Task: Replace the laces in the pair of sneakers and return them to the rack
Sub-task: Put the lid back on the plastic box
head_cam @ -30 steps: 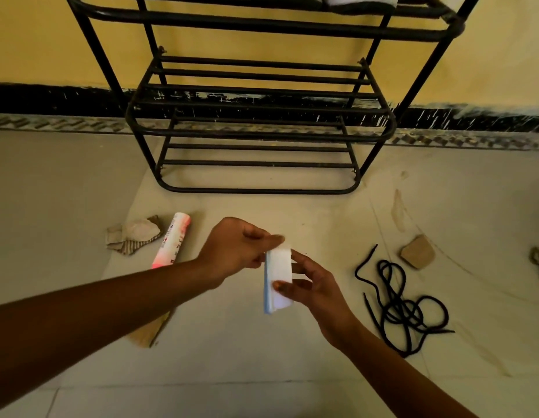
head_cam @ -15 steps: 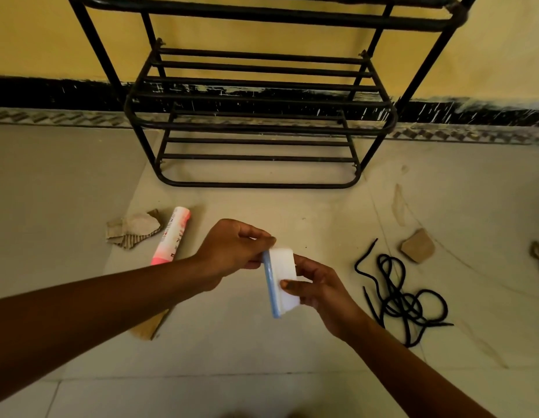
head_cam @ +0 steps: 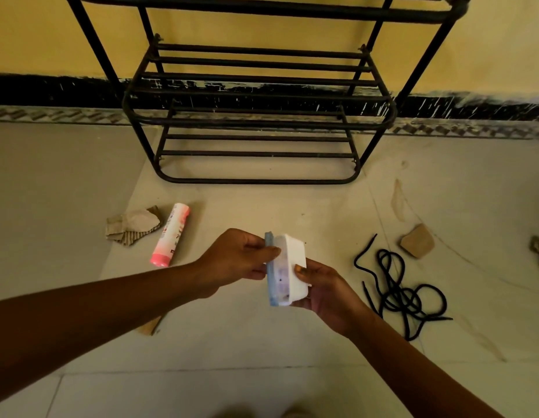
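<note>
A small white plastic box with a blue lid [head_cam: 288, 268] is held on its side above the floor, between both hands. My left hand [head_cam: 235, 257] pinches the blue lid edge at the box's left. My right hand [head_cam: 325, 289] cups the white body from below and right, thumb on its side. A tangle of black shoelaces [head_cam: 398, 292] lies on the floor to the right. The black metal shoe rack [head_cam: 259, 116] stands against the yellow wall ahead, its lower shelves bare. No sneakers are in view.
A pink and white tube [head_cam: 170, 235] lies on the floor at left, beside crumpled cardboard scraps [head_cam: 132, 226]. A brown piece of cardboard [head_cam: 417, 244] sits right of the laces. Another scrap [head_cam: 150, 325] peeks from under my left forearm.
The box has turned in my hands so its lid faces left and its white body shows more. My left thumb and fingers now sit on the lid edge. The view tilted down slightly.
</note>
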Demonstrator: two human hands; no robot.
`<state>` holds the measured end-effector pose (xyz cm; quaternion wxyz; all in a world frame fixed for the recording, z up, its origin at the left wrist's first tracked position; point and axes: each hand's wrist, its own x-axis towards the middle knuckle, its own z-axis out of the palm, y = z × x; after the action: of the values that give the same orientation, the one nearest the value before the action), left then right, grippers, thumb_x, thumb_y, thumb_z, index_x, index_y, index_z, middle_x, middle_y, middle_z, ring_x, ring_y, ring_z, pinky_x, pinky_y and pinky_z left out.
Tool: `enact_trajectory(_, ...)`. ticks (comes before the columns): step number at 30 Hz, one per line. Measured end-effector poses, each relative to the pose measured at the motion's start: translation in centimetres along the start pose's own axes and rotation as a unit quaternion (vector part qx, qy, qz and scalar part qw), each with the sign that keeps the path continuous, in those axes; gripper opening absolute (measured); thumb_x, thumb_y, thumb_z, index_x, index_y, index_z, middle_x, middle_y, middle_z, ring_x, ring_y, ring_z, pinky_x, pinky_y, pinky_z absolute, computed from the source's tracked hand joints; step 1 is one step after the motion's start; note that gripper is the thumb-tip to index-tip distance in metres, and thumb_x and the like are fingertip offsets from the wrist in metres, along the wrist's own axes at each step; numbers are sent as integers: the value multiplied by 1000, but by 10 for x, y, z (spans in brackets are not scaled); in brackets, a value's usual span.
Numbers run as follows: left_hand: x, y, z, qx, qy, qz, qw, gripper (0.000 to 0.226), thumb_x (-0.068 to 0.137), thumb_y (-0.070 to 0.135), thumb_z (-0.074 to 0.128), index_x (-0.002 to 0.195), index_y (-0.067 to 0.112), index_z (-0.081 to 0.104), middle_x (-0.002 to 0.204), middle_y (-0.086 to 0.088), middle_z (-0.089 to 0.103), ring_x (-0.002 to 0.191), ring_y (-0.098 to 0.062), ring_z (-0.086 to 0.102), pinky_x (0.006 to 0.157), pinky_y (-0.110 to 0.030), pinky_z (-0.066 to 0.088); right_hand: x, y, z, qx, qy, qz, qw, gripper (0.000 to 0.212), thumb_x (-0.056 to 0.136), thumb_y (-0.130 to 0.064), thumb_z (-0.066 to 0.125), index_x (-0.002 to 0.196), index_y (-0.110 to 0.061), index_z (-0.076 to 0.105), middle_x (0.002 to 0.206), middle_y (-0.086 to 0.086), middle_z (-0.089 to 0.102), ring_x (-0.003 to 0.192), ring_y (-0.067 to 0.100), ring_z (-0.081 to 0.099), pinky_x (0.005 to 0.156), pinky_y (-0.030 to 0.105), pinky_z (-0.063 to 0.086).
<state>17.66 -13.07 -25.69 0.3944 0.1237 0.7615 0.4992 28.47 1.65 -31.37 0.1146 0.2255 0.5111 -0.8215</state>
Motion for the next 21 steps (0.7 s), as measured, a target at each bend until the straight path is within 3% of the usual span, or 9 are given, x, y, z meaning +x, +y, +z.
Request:
enact_trajectory(2, 1, -3, -6, -30, -5, -11, 999, 16, 89, 15, 60, 100, 5, 67, 91, -6, 70, 77, -12, 70, 64, -21, 57, 0, 2, -5, 75, -13, 17, 997, 76, 47, -39, 89, 114, -11, 67, 116, 16, 65, 98, 30, 65, 80, 42, 56)
enact_trajectory(5, 6, -9, -23, -133, -11, -53, 990, 16, 93, 14, 54, 100, 7, 67, 98, -8, 72, 85, -19, 71, 73, -26, 58, -2, 3, -19, 232, -25, 28, 972, 68, 35, -31, 96, 98, -15, 75, 110, 14, 68, 90, 31, 68, 68, 40, 59)
enact_trajectory(8, 11, -18, -38, -156, -9, -89, 984, 17, 93, 11, 52, 105, 8, 64, 103, -10, 72, 88, -22, 71, 76, -29, 57, -4, 2, -26, 244, -36, 30, 969, 67, 40, -26, 94, 103, -13, 74, 120, 17, 63, 101, 40, 61, 75, 46, 57)
enact_trajectory(11, 16, -28, -41, -166, -1, -116, 979, 17, 92, 6, 54, 107, 9, 61, 101, -11, 72, 79, -21, 72, 72, -29, 58, -3, 7, -29, 218, -2, 58, 974, 56, 59, -42, 83, 105, -11, 73, 116, 20, 63, 104, 44, 57, 77, 48, 55)
enact_trajectory(13, 18, -34, -38, -171, 5, -136, 976, 19, 89, 2, 58, 107, 9, 59, 98, -10, 71, 73, -20, 71, 68, -27, 58, -2, 13, -28, 145, 70, 68, 985, 45, 78, -41, 64, 112, -12, 67, 116, 18, 64, 104, 40, 58, 74, 44, 56)
enact_trajectory(17, 21, -52, -23, -162, 15, -176, 971, 25, 89, -4, 54, 109, 11, 55, 96, -11, 64, 65, -17, 68, 59, -24, 57, 8, 28, -27, -110, 238, 36, 964, 18, 89, -21, 62, 105, -14, 62, 103, 7, 63, 92, 23, 59, 72, 31, 50)
enact_trajectory(21, 23, -69, -6, -150, 15, -209, 966, 31, 89, -5, 55, 117, 8, 52, 96, -13, 64, 74, -22, 64, 64, -28, 56, 15, 40, -26, -254, 255, 31, 932, 13, 88, -17, 61, 100, -13, 59, 96, 5, 61, 90, 24, 58, 80, 38, 51)
